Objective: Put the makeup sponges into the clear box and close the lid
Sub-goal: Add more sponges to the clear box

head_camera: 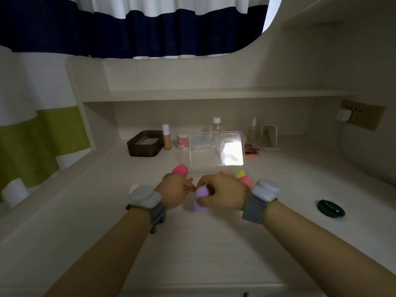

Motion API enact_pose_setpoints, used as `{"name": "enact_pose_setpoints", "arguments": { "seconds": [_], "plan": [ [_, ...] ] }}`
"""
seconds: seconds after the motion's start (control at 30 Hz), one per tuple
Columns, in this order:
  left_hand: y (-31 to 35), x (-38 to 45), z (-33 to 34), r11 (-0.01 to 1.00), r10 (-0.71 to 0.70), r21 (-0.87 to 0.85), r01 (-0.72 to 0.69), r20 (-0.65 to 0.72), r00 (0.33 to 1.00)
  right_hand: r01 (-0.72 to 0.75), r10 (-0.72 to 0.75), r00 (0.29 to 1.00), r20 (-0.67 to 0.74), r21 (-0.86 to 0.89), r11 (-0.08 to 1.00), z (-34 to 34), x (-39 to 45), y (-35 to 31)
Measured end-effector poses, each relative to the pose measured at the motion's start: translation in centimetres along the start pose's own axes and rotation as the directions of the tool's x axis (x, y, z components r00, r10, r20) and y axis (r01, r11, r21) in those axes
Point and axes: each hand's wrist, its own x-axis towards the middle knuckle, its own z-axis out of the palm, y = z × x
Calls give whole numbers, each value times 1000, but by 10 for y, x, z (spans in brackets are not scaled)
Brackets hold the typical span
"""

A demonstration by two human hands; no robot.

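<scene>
- Counter (pixel 192 243) pale, under a shelf (pixel 214 94) and striped curtain (pixel 128 28).
- Box (pixel 216 151) clear, lid upright.
- My right grip (pixel 222 196) holds a lilac sponge (pixel 201 198); left grip (pixel 175 191) cannot tell.

Right hand (pixel 222 195) around purple sponge (pixel 200 196), left hand (pixel 174 191) touching, open clear box (pixel 216 151) behind.
</scene>
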Motion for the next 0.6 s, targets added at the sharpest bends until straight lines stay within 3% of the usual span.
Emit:
{"name": "enact_pose_setpoints", "arguments": {
  "seconds": [0.2,0.6],
  "plan": [
    [1,1,2,999,-26,-19,26,-10,1000,-144,182,975,-126,262,954,-29,6,33],
    [4,-2,4,993,-57,-103,56,-12,998,-383,380,923,55,207,900,-35,26,62]
  ]
}}
